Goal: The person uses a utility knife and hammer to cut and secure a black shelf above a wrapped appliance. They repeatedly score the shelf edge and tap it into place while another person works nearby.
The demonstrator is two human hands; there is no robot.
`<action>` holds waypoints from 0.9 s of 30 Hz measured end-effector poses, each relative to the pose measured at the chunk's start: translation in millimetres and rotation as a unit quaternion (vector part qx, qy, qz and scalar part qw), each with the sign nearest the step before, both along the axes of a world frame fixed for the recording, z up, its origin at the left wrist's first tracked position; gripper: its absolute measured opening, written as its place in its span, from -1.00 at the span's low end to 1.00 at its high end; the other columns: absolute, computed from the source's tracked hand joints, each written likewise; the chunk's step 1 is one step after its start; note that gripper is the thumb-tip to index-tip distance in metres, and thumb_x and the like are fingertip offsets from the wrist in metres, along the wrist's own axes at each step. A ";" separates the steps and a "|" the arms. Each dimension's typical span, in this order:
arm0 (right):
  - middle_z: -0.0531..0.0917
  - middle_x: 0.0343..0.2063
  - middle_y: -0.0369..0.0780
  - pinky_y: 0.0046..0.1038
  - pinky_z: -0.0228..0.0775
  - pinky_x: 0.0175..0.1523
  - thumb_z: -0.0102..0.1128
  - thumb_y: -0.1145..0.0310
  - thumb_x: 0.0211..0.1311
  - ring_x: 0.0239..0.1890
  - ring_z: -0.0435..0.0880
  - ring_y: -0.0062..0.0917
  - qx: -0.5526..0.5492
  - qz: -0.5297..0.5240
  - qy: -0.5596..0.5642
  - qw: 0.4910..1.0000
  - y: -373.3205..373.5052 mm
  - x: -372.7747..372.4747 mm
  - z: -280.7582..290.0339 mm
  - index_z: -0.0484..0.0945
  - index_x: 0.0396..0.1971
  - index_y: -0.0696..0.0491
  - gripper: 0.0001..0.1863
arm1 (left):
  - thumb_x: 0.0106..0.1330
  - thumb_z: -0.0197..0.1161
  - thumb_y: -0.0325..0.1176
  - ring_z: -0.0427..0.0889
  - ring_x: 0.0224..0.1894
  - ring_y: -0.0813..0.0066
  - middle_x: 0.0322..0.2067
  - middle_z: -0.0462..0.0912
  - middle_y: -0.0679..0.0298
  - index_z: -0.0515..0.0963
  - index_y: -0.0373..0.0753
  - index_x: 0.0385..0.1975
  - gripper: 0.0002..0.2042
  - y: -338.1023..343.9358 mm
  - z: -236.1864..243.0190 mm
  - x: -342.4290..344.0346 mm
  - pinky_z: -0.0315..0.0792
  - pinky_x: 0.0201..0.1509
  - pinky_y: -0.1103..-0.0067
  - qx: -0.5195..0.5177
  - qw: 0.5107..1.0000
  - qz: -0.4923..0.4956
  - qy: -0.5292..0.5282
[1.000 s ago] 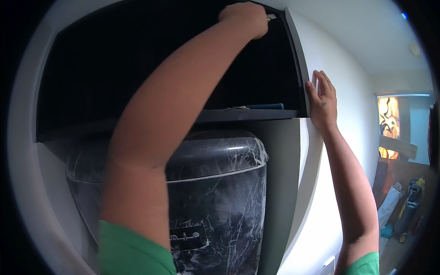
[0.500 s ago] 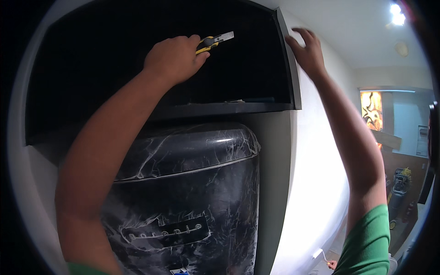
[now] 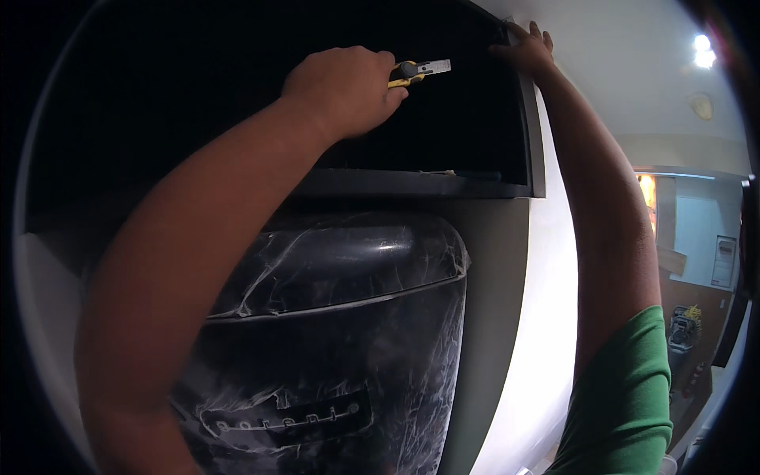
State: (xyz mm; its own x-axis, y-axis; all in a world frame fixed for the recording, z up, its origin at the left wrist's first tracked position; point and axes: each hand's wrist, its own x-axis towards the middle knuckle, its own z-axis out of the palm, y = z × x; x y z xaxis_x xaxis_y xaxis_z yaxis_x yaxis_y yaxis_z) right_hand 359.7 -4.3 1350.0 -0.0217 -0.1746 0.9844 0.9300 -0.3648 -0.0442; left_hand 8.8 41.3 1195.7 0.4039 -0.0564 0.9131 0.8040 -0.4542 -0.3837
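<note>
My left hand (image 3: 336, 91) is closed round a yellow and black snap-off utility knife (image 3: 408, 73), its blade extended and pointing right. It is held in front of the dark opening of a black overhead cabinet (image 3: 427, 184). Up at the cabinet's right front edge, near the top corner, is my right hand (image 3: 529, 54). Its fingers are spread, with the thumb and one finger toward the edge; whether they press on it I cannot tell. Below the cabinet stands a dark, rounded fridge-like appliance (image 3: 356, 340) wrapped in wrinkled clear plastic.
Thin scraps (image 3: 439, 172) lie on the cabinet's bottom ledge. A white wall (image 3: 546, 301) runs down beside the cabinet. Farther right, a room shows a bright ceiling light (image 3: 703, 51), a grey wall panel (image 3: 723, 261) and a dark machine-like object (image 3: 682, 328) on the floor.
The knife in my left hand has shifted right. My right hand has risen to the cabinet's upper right edge. The whole view has moved slightly.
</note>
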 end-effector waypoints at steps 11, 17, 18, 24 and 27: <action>0.21 0.44 -0.03 -0.06 -0.01 0.52 0.43 0.01 -0.01 0.49 0.03 0.05 -0.065 0.050 -0.012 0.997 -5.3 16.6 18.2 0.38 0.37 -0.32 -0.17 | 0.42 0.14 0.05 0.74 -0.37 0.27 -0.46 0.69 0.16 0.60 -0.20 -0.18 -0.61 -4.7 -1.2 5.2 0.62 -0.23 0.32 0.010 1.000 -0.025 0.003; 0.23 0.44 -0.08 -0.05 -0.02 0.52 0.42 0.03 0.01 0.49 0.02 0.09 -0.024 0.033 -0.022 0.999 8.9 29.9 30.8 0.36 0.37 -0.33 -0.18 | 0.42 0.14 0.05 0.73 -0.40 0.29 -0.47 0.69 0.17 0.61 -0.20 -0.18 -0.60 -2.2 -2.7 5.2 0.61 -0.26 0.34 0.010 0.999 -0.033 -0.005; 0.23 0.43 -0.08 -0.05 -0.03 0.53 0.41 0.02 0.02 0.49 0.01 0.09 -0.005 0.021 -0.031 0.999 10.5 35.7 29.3 0.36 0.37 -0.33 -0.18 | 0.41 0.14 0.05 0.73 -0.40 0.29 -0.47 0.69 0.18 0.61 -0.20 -0.18 -0.60 -2.0 -1.9 5.5 0.61 -0.27 0.34 0.016 0.999 -0.037 0.000; 0.13 0.48 -0.11 -0.01 0.12 0.47 0.28 -0.06 0.18 0.51 0.00 0.05 0.037 0.015 -0.020 0.999 7.4 -6.2 -18.0 0.33 0.38 -0.35 -0.27 | 0.40 0.16 0.05 0.73 -0.40 0.30 -0.47 0.69 0.18 0.62 -0.19 -0.16 -0.60 -1.0 -0.1 2.8 0.61 -0.27 0.35 -0.017 0.999 -0.032 -0.007; 0.08 0.51 -0.14 0.10 0.20 0.40 0.11 -0.01 0.34 0.53 -0.02 0.03 -0.041 -0.215 -0.021 0.975 0.1 -50.8 -65.4 0.26 0.42 -0.34 -0.36 | 0.40 0.16 0.04 0.73 -0.38 0.30 -0.45 0.70 0.17 0.62 -0.18 -0.13 -0.61 -2.7 -1.2 -0.5 0.62 -0.26 0.35 -0.010 0.999 -0.033 -0.010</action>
